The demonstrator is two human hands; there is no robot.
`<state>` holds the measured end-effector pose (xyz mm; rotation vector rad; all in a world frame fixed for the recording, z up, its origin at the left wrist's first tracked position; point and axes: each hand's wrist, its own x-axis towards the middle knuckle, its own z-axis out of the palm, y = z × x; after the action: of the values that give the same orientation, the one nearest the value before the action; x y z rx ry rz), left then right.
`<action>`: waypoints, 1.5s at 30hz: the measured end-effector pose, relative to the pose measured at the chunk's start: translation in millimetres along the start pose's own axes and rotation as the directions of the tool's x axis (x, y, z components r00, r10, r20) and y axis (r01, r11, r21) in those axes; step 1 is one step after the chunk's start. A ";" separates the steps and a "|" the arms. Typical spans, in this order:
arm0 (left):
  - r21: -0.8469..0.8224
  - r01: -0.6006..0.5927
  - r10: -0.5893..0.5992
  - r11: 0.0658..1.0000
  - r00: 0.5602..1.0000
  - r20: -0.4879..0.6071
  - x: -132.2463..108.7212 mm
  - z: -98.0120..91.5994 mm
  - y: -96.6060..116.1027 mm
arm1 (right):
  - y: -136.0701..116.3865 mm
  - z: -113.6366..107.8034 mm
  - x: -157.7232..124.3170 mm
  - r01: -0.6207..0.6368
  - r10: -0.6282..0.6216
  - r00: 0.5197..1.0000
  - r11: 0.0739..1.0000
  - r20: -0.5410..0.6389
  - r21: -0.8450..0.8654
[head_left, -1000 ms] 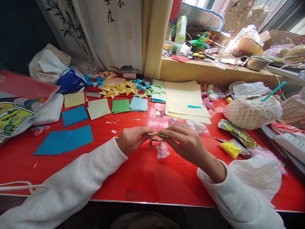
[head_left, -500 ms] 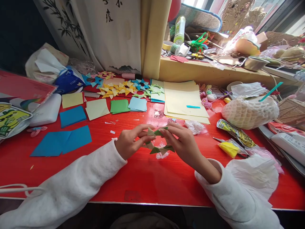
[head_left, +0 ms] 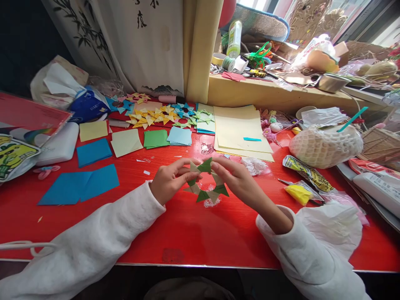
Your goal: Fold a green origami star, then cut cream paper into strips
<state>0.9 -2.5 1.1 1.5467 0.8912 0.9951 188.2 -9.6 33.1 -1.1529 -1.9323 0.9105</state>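
Both of my hands hold a folded paper ring [head_left: 206,183] of green and cream points, tilted up just above the red table [head_left: 187,233]. My left hand [head_left: 170,181] pinches its left side with thumb and fingers. My right hand [head_left: 239,179] pinches the right side near the top. A small white crumpled scrap [head_left: 212,203] lies on the table right under the ring. Both arms wear white sleeves.
Blue paper sheets [head_left: 79,185] lie at the left. Green [head_left: 156,138], light blue [head_left: 179,136] and cream squares [head_left: 126,142] and several finished paper stars [head_left: 162,114] lie behind. A cream paper stack [head_left: 240,131], a netted fruit [head_left: 325,146] and snack packets [head_left: 309,177] sit at the right.
The ring was held flat and edge-on between my hands a second ago. It has been tipped upright so its face shows, and both hands rose slightly.
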 end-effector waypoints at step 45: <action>-0.138 -0.091 0.071 0.986 0.987 -0.144 2.8 -7.2 5.0 | 5.4 8.1 -7.8 0.338 -0.430 0.894 0.832 -0.126 -0.440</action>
<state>-4.5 1.8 7.2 1.4136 0.8378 1.2115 186.5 -16.5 22.8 -0.9740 -2.1147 0.1502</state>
